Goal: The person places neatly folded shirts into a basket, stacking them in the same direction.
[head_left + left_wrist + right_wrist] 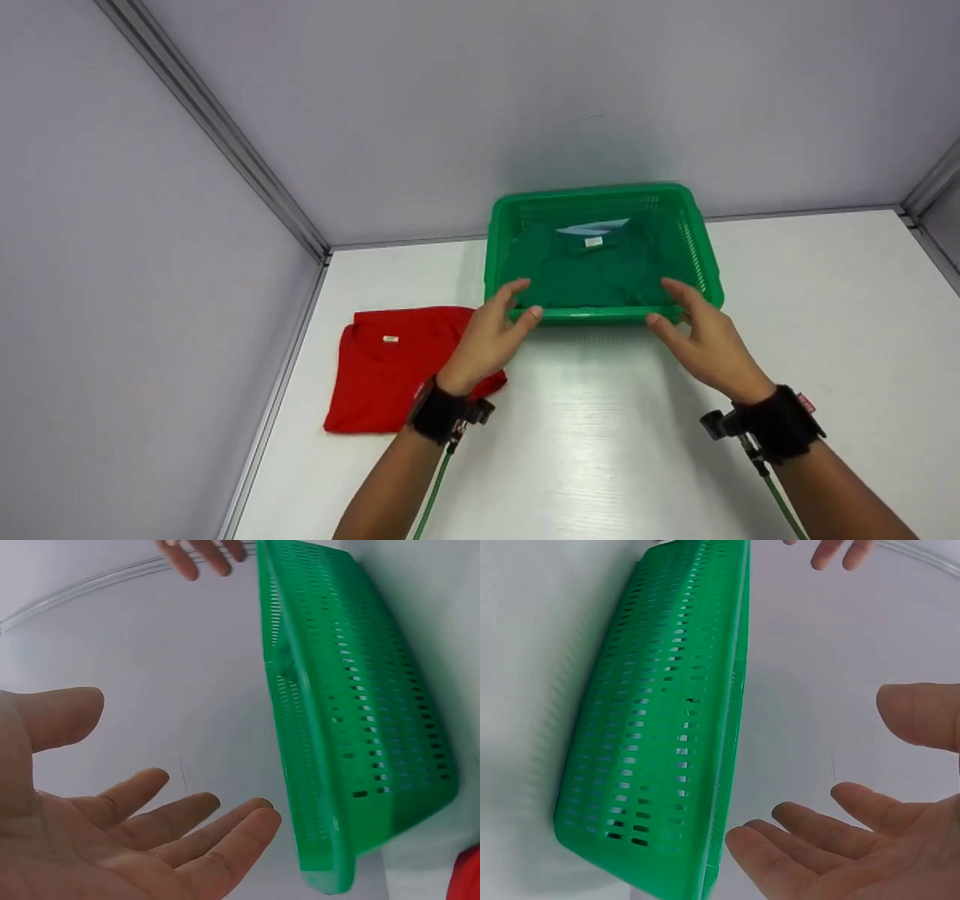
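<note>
A green plastic basket point(600, 316) with slotted walls stands against the back wall. Inside it lies a folded dark green shirt point(577, 274) with a white neck label. My left hand point(491, 334) hovers by the basket's near left corner, fingers spread and thumb apart, overlapping a folded red shirt point(390, 375) in the head view. At the near right corner is my right hand point(705, 341), likewise spread. Both wrist views show the left palm point(135, 847) and right palm point(870, 855) holding nothing, with a gap between fingers and basket rim.
The white table point(585, 450) meets grey panel walls point(420, 112) at the back and left. Each wrist wears a black strap point(780, 424) with a small camera, and a green cable point(435, 491) trails from it toward the near edge.
</note>
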`<move>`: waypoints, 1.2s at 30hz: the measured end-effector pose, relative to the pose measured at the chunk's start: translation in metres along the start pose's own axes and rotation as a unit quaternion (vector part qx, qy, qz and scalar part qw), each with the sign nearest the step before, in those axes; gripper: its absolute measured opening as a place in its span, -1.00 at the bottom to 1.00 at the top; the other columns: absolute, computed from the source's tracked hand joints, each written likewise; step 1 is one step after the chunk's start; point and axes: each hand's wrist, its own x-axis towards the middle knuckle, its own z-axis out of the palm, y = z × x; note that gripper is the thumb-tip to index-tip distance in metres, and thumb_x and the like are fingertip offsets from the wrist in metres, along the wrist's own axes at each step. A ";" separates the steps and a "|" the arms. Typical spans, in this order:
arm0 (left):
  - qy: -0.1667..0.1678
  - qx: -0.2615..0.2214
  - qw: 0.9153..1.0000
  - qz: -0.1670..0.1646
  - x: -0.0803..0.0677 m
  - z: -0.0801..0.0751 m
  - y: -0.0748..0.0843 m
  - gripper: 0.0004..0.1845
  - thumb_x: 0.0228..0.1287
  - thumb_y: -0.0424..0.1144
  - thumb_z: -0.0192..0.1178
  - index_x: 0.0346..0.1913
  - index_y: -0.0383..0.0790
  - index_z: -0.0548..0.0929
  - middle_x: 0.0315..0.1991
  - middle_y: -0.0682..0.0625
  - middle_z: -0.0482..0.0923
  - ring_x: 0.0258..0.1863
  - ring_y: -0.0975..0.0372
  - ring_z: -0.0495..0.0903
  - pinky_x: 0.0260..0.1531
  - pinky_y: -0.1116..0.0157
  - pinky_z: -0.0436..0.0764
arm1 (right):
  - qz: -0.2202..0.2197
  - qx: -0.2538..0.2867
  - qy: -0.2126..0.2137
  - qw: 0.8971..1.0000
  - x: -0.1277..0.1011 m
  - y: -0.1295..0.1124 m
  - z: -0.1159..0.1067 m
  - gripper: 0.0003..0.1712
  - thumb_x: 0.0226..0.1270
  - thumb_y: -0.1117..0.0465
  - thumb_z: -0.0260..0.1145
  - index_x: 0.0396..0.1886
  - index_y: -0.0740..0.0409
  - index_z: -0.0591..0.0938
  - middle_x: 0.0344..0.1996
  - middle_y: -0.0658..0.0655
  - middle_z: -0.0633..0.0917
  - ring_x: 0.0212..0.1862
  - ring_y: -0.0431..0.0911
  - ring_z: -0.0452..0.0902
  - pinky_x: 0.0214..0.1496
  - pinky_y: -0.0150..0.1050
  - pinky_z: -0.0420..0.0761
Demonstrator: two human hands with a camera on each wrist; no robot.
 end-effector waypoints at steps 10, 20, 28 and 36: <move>0.057 0.152 0.985 0.064 -0.037 0.049 -0.013 -0.35 0.62 -0.02 0.13 0.59 -0.24 0.32 0.63 -0.20 0.26 0.60 -0.06 0.32 0.55 -0.08 0.38 | -0.031 -0.085 0.029 0.995 -0.026 0.009 0.036 -0.23 0.61 0.08 0.28 0.61 0.32 0.24 0.58 0.44 0.32 0.60 0.36 0.22 0.54 0.39 0.29; 0.097 0.342 0.932 0.076 -0.070 0.078 -0.022 -0.35 0.53 0.00 0.25 0.54 -0.19 0.42 0.59 -0.18 0.35 0.55 -0.23 0.34 0.48 -0.18 0.41 | -0.091 -0.190 0.064 0.975 -0.052 0.014 0.052 -0.26 0.44 0.18 0.46 0.51 0.31 0.44 0.51 0.42 0.43 0.55 0.43 0.26 0.49 0.46 0.28; 0.099 0.424 0.897 0.078 -0.075 0.081 -0.031 -0.36 0.49 0.02 0.30 0.51 -0.15 0.48 0.59 -0.16 0.36 0.56 -0.24 0.31 0.48 -0.19 0.40 | -0.080 -0.197 0.054 0.976 -0.062 0.016 0.056 -0.29 0.45 0.17 0.44 0.51 0.28 0.45 0.51 0.41 0.44 0.56 0.42 0.26 0.50 0.48 0.25; 0.065 0.367 0.928 -0.014 -0.075 0.049 -0.062 -0.32 0.49 -0.02 0.30 0.55 -0.17 0.42 0.63 -0.20 0.25 0.60 -0.26 0.21 0.53 -0.28 0.29 | -0.066 -0.180 0.039 0.981 -0.070 0.020 0.057 -0.30 0.48 0.16 0.42 0.51 0.29 0.44 0.51 0.42 0.44 0.56 0.43 0.25 0.51 0.49 0.22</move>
